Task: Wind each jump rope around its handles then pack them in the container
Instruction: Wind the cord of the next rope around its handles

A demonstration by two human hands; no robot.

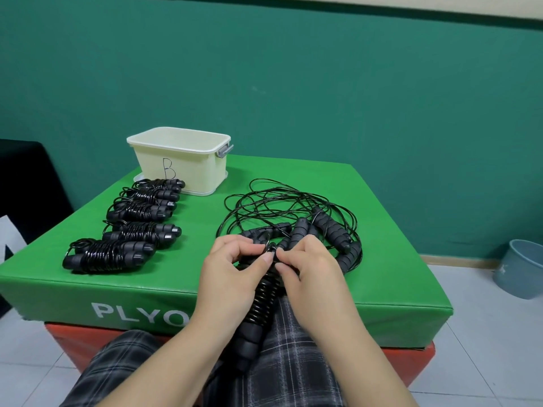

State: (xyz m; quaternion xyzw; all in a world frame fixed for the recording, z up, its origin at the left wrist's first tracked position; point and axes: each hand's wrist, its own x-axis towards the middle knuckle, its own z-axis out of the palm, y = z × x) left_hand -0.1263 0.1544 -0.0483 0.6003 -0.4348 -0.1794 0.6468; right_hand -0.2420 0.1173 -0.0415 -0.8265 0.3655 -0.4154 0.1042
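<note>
A black jump rope [261, 306] lies between my hands, its cord coiled tightly round the paired foam handles. My left hand [232, 268] grips the top of the bundle. My right hand [305, 265] pinches the cord end at the same spot. Behind them a loose tangle of black ropes [293, 212] and handles lies on the green box [382, 277]. Several wound ropes [138, 224] lie in a row at the left. A cream container [191, 165] marked "B" stands at the back left; its inside is hidden.
The green box sits on a red one [417, 365] above a tiled floor. A blue-grey bucket [520, 268] stands on the floor at the right. A black object [26, 183] is at the far left. My checked trousers [293, 362] fill the foreground.
</note>
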